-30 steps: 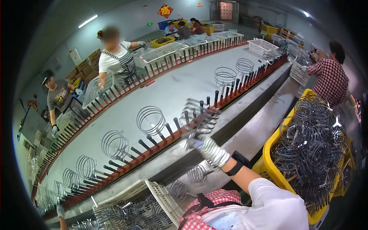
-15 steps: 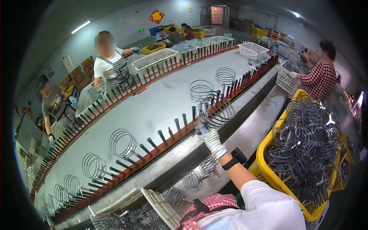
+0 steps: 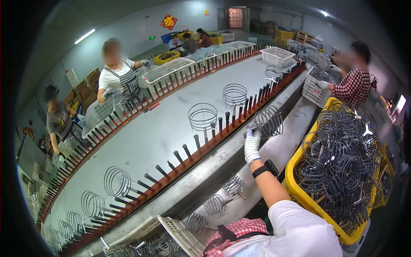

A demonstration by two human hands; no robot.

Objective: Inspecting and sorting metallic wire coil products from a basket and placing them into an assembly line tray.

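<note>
My right hand (image 3: 251,144), in a white striped glove, is closed around the base of a dark wire coil (image 3: 269,121) made of several stacked rings. It holds the coil over the metal ledge, just to the right of the row of upright dark posts (image 3: 221,125). Two similar coils stand on posts close by: a wire coil (image 3: 202,116) to the left and another ring coil (image 3: 234,95) farther back. My left hand is out of view.
A yellow crate (image 3: 295,171) heaped with dark coils stands at my right. Several loose coils (image 3: 215,204) lie on the metal ledge (image 3: 257,171). A white crate (image 3: 175,231) of coils is at front left. Co-workers work across the table (image 3: 162,124) and at far right.
My right hand has moved right, carrying the coil away from the posts and over the ledge. The posts and the coils on them have shifted left and nearer along the table.
</note>
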